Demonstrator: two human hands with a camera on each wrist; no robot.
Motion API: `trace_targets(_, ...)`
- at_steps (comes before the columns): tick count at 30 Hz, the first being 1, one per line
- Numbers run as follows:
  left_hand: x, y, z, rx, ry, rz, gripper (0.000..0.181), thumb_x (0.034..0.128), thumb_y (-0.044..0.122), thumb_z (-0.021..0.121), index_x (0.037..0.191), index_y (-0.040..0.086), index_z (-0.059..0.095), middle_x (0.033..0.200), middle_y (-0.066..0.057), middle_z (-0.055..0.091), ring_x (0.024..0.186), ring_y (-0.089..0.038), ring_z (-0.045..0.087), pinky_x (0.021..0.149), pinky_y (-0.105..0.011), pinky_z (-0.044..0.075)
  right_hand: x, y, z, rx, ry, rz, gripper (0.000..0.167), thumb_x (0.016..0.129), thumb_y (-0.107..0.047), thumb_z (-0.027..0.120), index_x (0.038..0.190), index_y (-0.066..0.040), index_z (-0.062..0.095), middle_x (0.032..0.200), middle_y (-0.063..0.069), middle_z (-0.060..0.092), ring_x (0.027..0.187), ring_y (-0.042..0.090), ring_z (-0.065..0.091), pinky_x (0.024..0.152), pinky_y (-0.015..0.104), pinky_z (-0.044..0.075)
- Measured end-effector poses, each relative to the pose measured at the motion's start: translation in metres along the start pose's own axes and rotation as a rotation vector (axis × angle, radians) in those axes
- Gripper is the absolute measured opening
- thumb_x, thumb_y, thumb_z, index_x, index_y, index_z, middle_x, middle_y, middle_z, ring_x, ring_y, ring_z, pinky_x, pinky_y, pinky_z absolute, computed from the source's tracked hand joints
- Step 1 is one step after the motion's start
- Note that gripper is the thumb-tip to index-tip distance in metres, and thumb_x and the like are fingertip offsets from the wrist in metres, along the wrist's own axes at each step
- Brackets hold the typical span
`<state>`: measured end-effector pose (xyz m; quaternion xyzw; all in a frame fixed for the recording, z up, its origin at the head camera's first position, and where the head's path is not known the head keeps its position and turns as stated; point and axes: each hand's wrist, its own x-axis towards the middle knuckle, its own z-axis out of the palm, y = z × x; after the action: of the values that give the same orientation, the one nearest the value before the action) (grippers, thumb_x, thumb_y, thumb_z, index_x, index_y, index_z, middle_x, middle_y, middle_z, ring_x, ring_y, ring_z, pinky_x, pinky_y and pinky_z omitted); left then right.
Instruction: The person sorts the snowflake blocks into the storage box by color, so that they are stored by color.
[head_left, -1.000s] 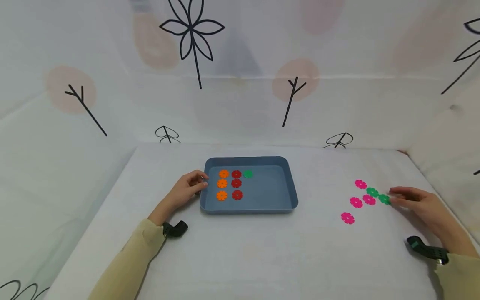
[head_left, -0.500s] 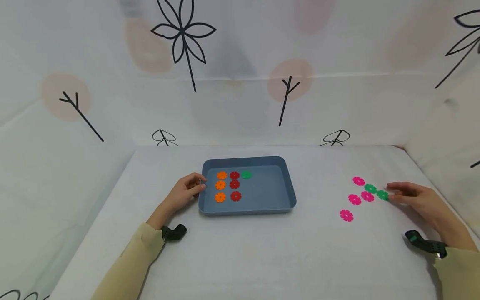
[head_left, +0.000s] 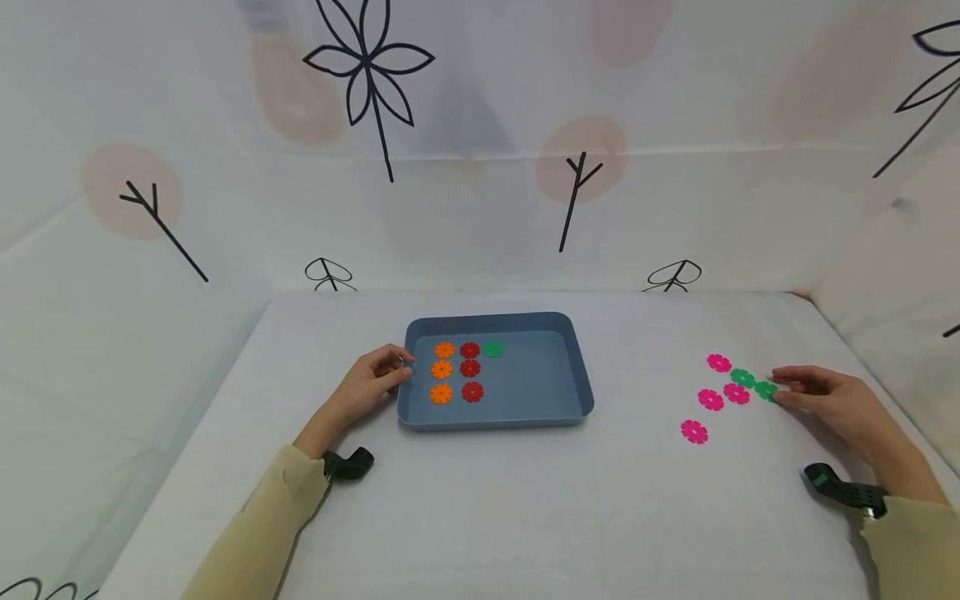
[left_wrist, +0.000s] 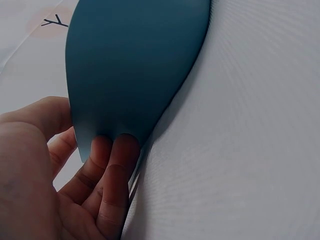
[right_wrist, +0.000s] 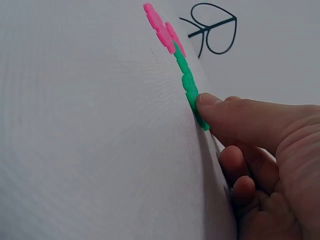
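A blue-grey tray [head_left: 540,367] lies on the white table, holding several notched plastic discs: orange discs [head_left: 442,369] in one column, red discs [head_left: 470,368] in another, and a single green disc [head_left: 492,349] at the top. My left hand [head_left: 372,382] holds the tray's left side; in the left wrist view, fingertips [left_wrist: 126,145] press its outer wall and the thumb lies at the rim. At the right, my right hand [head_left: 840,407] pinches the edge of a green notched disc [right_wrist: 189,85]. Its thumb [right_wrist: 215,107] shows on the disc; the index fingertip is mostly hidden.
Beside the right hand lie another green disc [head_left: 742,378] and several pink discs [head_left: 710,400], some touching. A white cloth wall [head_left: 480,217] with printed plants rises behind the table. Each wrist wears a dark strap with a camera [head_left: 348,464].
The head view has shifted slightly. The right hand has moved a little to the left over the outer green disc. The left hand stays on the tray.
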<state>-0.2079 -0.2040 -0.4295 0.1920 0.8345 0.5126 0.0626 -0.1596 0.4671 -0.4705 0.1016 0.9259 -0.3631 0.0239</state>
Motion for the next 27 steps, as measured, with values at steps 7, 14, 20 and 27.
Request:
trace_targets(7, 0.0001, 0.0012, 0.0000, 0.000, -0.001, -0.004, 0.025, 0.0995, 0.009, 0.061, 0.119, -0.006, 0.060, 0.085, -0.010, 0.055, 0.072, -0.042, 0.052, 0.060, -0.026, 0.043, -0.0004, -0.0001, 0.0012, 0.004, 0.012, -0.006, 0.061, 0.094, -0.045, 0.066, 0.137, -0.004, 0.050, 0.130, 0.017, 0.048, 0.103, 0.018, 0.042, 0.074, 0.023, 0.042)
trace_targets(14, -0.0003, 0.0003, 0.0000, 0.003, 0.000, -0.008, 0.025, 0.0997, 0.010, 0.061, 0.119, -0.005, 0.060, 0.085, -0.009, 0.055, 0.072, -0.041, 0.052, 0.060, -0.026, 0.043, 0.0010, -0.0041, 0.0011, -0.002, -0.020, 0.013, 0.067, 0.092, -0.049, 0.068, 0.137, -0.002, 0.049, 0.133, 0.024, 0.043, 0.107, 0.032, 0.037, 0.076, 0.036, 0.038)
trace_targets(20, -0.0004, 0.0006, -0.0001, 0.003, 0.000, -0.004, 0.025, 0.0995, 0.010, 0.061, 0.119, -0.006, 0.060, 0.085, -0.010, 0.055, 0.072, -0.041, 0.052, 0.060, -0.026, 0.042, 0.0015, -0.0049, 0.0024, -0.013, -0.009, 0.008, 0.069, 0.092, -0.048, 0.068, 0.137, 0.001, 0.049, 0.132, 0.027, 0.043, 0.107, 0.036, 0.038, 0.073, 0.033, 0.040)
trace_targets(27, -0.0007, 0.0021, -0.0004, 0.007, -0.001, 0.000, 0.025, 0.0996, 0.009, 0.061, 0.119, -0.006, 0.060, 0.086, -0.010, 0.055, 0.072, -0.041, 0.052, 0.060, -0.026, 0.042, 0.0007, -0.0067, 0.0043, -0.054, 0.014, -0.023, 0.065, 0.095, -0.041, 0.068, 0.139, 0.003, 0.048, 0.127, 0.027, 0.045, 0.104, 0.035, 0.040, 0.069, 0.026, 0.041)
